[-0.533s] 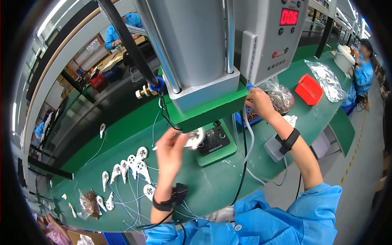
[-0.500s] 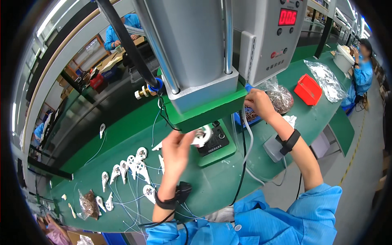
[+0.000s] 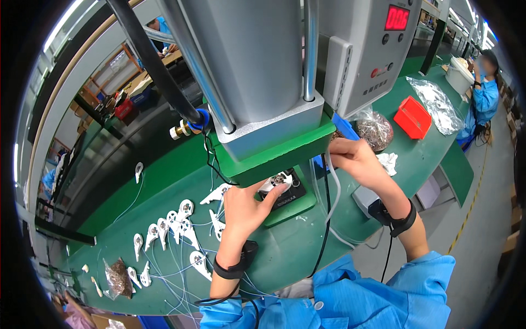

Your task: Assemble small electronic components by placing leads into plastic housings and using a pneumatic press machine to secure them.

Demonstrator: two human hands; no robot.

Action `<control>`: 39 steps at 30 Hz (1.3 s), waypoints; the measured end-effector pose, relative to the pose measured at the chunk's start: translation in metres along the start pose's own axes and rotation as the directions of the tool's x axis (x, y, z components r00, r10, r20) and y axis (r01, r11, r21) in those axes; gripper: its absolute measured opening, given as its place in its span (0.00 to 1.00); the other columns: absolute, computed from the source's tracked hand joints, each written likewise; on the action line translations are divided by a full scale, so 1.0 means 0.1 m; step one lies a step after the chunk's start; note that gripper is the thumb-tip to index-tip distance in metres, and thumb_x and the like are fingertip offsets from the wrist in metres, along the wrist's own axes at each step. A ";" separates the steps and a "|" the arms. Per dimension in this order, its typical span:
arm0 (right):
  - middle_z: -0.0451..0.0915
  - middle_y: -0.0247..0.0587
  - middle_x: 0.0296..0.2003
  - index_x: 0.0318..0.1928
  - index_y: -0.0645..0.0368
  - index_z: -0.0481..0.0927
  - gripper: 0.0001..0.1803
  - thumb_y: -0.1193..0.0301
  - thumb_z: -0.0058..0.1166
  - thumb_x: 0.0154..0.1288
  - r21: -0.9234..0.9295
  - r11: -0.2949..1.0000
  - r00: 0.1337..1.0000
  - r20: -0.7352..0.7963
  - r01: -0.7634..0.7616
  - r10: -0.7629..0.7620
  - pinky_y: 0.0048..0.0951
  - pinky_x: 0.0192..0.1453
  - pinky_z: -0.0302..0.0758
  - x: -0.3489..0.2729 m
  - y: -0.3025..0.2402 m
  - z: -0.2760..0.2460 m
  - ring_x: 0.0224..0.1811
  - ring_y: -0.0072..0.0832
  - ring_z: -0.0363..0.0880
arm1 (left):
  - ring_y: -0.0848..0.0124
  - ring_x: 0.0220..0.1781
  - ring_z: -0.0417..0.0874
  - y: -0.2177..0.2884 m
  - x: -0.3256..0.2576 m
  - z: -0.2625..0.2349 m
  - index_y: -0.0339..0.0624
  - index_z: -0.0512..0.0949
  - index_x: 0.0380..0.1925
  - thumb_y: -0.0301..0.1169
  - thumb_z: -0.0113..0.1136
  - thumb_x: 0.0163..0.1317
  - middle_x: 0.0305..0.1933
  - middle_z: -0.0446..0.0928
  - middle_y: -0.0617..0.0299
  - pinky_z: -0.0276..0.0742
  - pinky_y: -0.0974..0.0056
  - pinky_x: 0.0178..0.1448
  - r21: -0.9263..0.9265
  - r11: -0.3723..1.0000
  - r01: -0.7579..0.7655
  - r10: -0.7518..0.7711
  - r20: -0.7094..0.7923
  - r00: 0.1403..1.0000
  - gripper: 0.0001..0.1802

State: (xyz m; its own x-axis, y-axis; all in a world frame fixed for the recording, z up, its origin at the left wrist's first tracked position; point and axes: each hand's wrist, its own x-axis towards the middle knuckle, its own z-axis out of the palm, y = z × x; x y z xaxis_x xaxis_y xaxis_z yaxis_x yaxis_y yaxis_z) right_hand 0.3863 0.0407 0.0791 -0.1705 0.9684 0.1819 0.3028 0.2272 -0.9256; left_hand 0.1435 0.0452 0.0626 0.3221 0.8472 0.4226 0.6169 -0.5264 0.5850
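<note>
Under the green press head point(image 3: 282, 151), my left hand point(image 3: 244, 208) grips a white plastic part point(image 3: 271, 185) with a round head and metal bits in its middle. That part sits at the black fixture point(image 3: 290, 198) on the green press base point(image 3: 293, 213); thumb and fingers close on its rim. My right hand point(image 3: 353, 159) is at a blue bin point(image 3: 344, 127) of small brown pieces, beside the press. Its fingers are pinched together, and whatever they hold is hidden. Similar white parts point(image 3: 163, 227) with tapered handles and thin cables lie to the left.
The press cylinder point(image 3: 252, 66) and a control box point(image 3: 372, 60) with a red display tower in front. At right are a bag of small pieces point(image 3: 375, 131), a red bin point(image 3: 412, 118) and a plastic bag point(image 3: 436, 104). A grey hose point(image 3: 333, 203) hangs nearby. A co-worker point(image 3: 485, 93) is far right.
My left hand has moved slightly right and closer in, its thumb now on the white part at the fixture. My right hand has come down and nearer from the far side of the blue bin.
</note>
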 end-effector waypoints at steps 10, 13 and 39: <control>0.78 0.45 0.27 0.39 0.65 0.78 0.12 0.71 0.55 0.54 -0.155 0.960 0.962 0.179 0.233 -0.205 0.26 0.33 0.71 0.32 0.07 0.57 0.26 0.29 0.75 | 0.63 0.35 0.81 -0.01 0.03 -0.03 0.39 0.79 0.39 0.39 0.72 0.39 0.35 0.80 0.54 0.73 0.66 0.41 -0.065 0.979 0.194 -0.185 0.130 0.974 0.25; 0.76 0.43 0.25 0.38 0.66 0.76 0.11 0.73 0.54 0.55 -0.148 0.945 0.942 0.217 0.292 -0.257 0.28 0.32 0.71 0.33 0.08 0.60 0.25 0.29 0.73 | 0.63 0.31 0.80 -0.07 0.03 0.00 0.40 0.79 0.36 0.41 0.72 0.38 0.30 0.79 0.56 0.72 0.65 0.37 -0.109 0.982 0.157 -0.148 0.087 0.985 0.25; 0.68 0.56 0.49 0.54 0.68 0.68 0.22 0.79 0.47 0.55 -0.491 0.870 0.880 -0.394 0.043 -0.265 0.37 0.52 0.66 -0.62 0.09 0.00 0.50 0.45 0.68 | 0.48 0.25 0.75 -0.21 -0.07 -0.19 0.35 0.72 0.39 0.37 0.55 0.57 0.21 0.74 0.46 0.70 0.52 0.29 -0.024 0.997 0.078 -0.068 0.292 0.954 0.16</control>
State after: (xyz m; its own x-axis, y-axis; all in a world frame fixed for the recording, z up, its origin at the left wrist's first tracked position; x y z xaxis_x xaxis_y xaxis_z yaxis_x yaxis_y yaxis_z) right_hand 0.3994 -0.0172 0.0595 0.1391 0.8323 0.5366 0.7167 0.2893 -0.6346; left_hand 0.1145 0.0487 0.0600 0.4750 0.8651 0.1611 0.6232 -0.4599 0.6325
